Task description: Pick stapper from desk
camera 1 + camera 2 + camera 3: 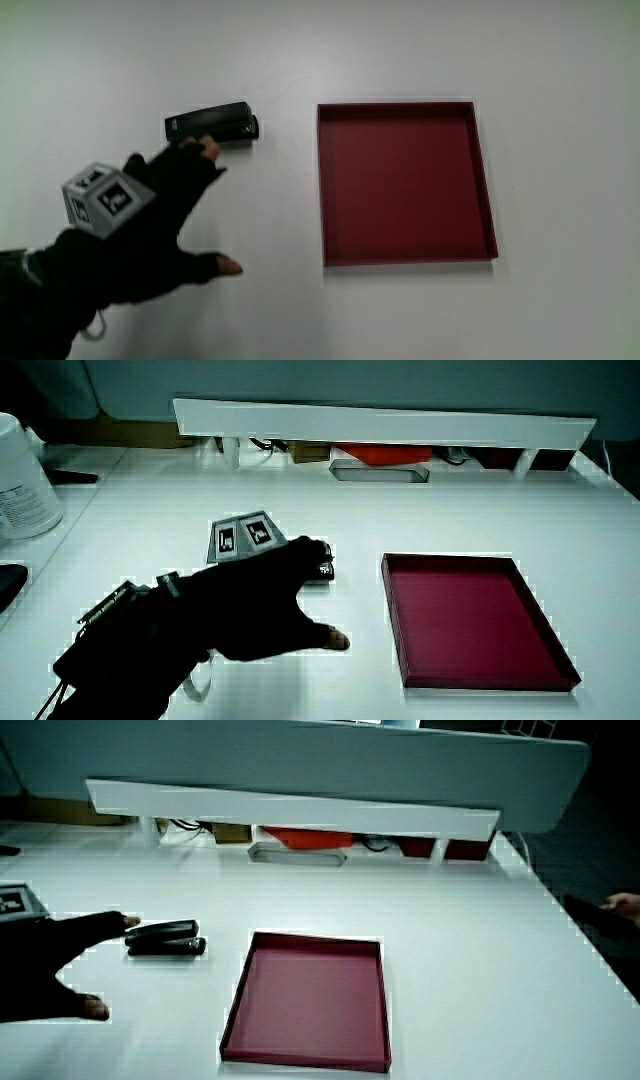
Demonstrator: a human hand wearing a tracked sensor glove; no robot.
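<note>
On the white table (300, 310) lies a dark red tray (405, 183); beside it the hand (150, 235) stretches out, fingers spread and holding nothing; fingertips just reach the black stapler (212, 123), flat near the tray.

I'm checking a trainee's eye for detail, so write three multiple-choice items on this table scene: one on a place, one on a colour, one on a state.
1. Where does the stapler lie?
A. inside the tray
B. on the table beside the tray
C. on top of the hand

2. What colour is the tray?
A. dark red
B. yellow
C. blue

3. What is the hand doing?
A. lifting the stapler off the table
B. resting inside the tray
C. reaching with fingers spread, fingertips at the stapler

Answers:
1 B, it rests on the white table, apart from the tray.
2 A, rim and floor are dark red in all views.
3 C, the stapler is flat on the table, not yet grasped.
</note>
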